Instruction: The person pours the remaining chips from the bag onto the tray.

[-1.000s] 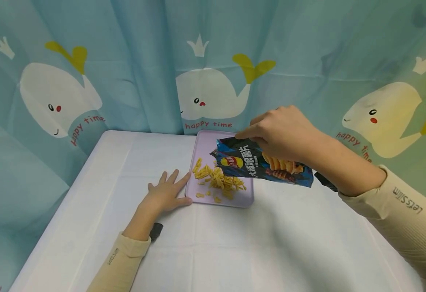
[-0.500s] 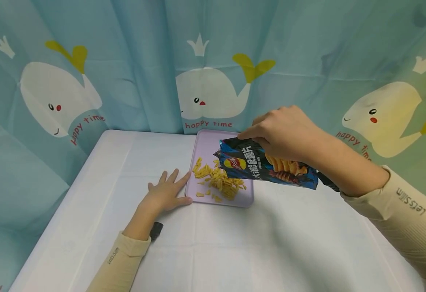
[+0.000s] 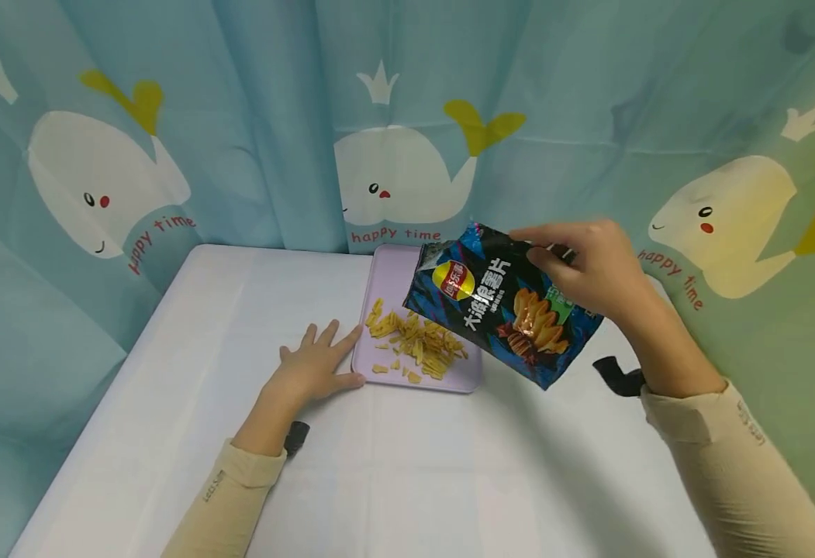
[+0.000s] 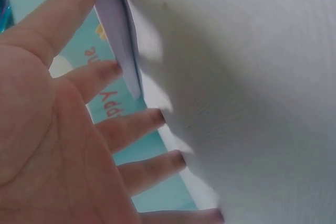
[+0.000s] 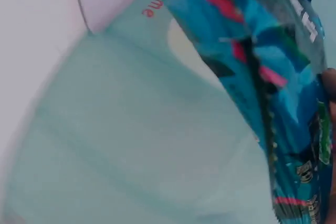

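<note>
A dark blue chip bag (image 3: 498,310) hangs tilted over the right part of a lilac tray (image 3: 389,271), its opened end toward the tray. My right hand (image 3: 585,267) pinches the bag's upper edge between thumb and fingers; in the right wrist view the bag (image 5: 257,77) fills the right side. Broken yellow chips (image 3: 421,341) lie in a loose pile on the tray. My left hand (image 3: 312,368) is spread on the table at the tray's left side, thumb and index finger at its rim. The left wrist view shows that hand (image 4: 58,114) with its fingertips down on the white surface.
A white-covered table (image 3: 379,480) carries the tray near its back edge. Behind it hangs a light blue curtain (image 3: 274,155) printed with whales. A black strap (image 3: 619,377) shows at the right wrist.
The bag, earlier held nearly level low over the chips, has turned its front toward the camera and risen at its open end. My right hand has moved right; the left hand stays put.
</note>
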